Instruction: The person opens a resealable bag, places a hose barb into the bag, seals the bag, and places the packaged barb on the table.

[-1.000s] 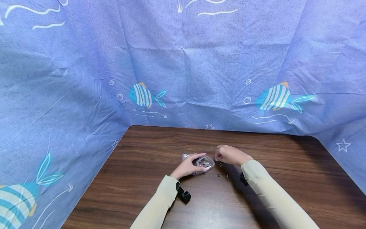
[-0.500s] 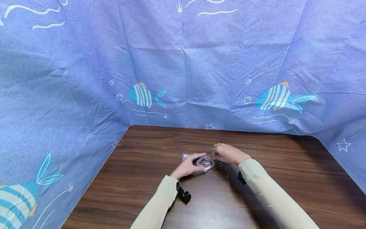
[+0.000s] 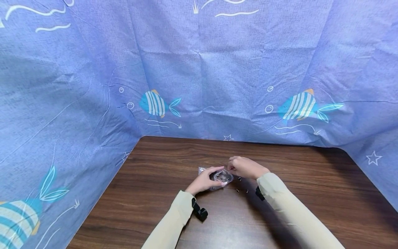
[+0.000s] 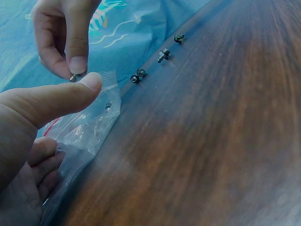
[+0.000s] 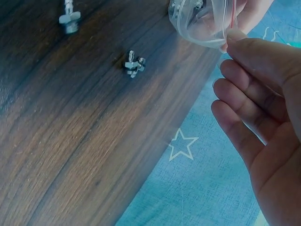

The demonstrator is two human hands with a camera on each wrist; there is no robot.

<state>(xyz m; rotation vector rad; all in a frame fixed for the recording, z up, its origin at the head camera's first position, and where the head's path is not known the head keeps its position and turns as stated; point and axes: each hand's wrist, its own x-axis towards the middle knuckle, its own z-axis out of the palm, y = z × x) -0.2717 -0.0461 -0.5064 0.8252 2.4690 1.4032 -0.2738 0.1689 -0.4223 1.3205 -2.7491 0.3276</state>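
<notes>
My left hand (image 3: 203, 180) holds a clear plastic zip bag (image 4: 87, 123) with a red line near its mouth. Its thumb and fingers are spread around the bag, whose mouth gapes to the right. Small metal fittings lie inside. My right hand (image 3: 247, 167) is over the far edge of the bag's mouth, pinching a small metal fitting (image 4: 74, 77) between thumb and index finger; in the right wrist view the fingertips hide that piece. Several more metal fittings (image 4: 163, 55) lie loose on the table, to the right of the bag.
The dark wood-grain table (image 3: 161, 155) carries the bag and the loose fittings. Behind it and at its sides hangs a blue cloth (image 3: 230, 86) with fish and stars. A black wrist strap (image 3: 199, 210) sits on the left sleeve.
My right hand has moved left, from beside the bag to its mouth, with the pinched fitting. The left hand and bag have stayed in place.
</notes>
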